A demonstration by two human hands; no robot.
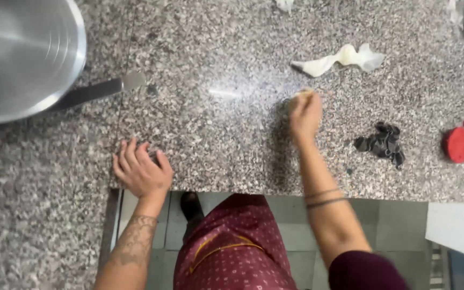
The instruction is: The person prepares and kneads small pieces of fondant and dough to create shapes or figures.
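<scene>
Head view: I judge I'm scrubbing the counter [232,70]. My right hand [304,114] grips a pale scrubber [303,94]; my left hand [142,171] rests flat, empty. Next calls for firm strokes toward the rag [345,58] at one o'clock.

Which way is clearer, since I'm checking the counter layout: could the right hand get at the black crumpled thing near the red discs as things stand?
Probably yes. The right hand rests on the granite counter, and the black crumpled thing lies just to its right with only bare stone between them. The hand seems to grip something small already.
</scene>
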